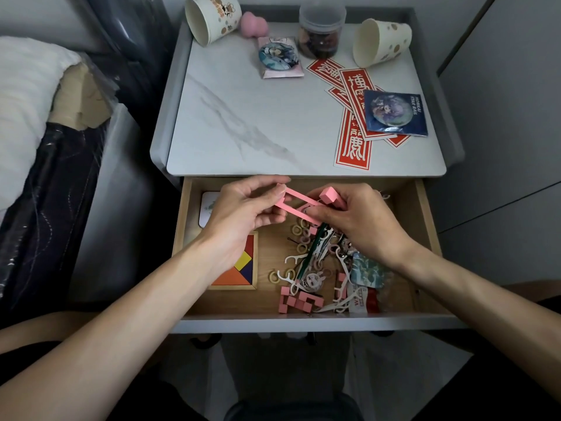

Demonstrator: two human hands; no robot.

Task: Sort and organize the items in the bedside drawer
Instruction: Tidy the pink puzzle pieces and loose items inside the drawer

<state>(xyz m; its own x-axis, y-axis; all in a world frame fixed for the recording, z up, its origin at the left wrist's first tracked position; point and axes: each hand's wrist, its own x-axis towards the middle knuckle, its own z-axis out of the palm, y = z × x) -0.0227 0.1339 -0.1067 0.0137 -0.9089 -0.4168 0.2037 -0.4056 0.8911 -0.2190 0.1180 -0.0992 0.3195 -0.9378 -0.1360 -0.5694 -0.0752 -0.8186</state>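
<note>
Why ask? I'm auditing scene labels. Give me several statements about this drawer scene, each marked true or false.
1. The left hand and right hand hold a pink piece above the drawer. True.
2. The tangram lies on the tabletop. False: it lies in the drawer.
3. Both cups stand upright. False: both lie tipped on their sides.
4. A jar stands at the tabletop's back. True.
</note>
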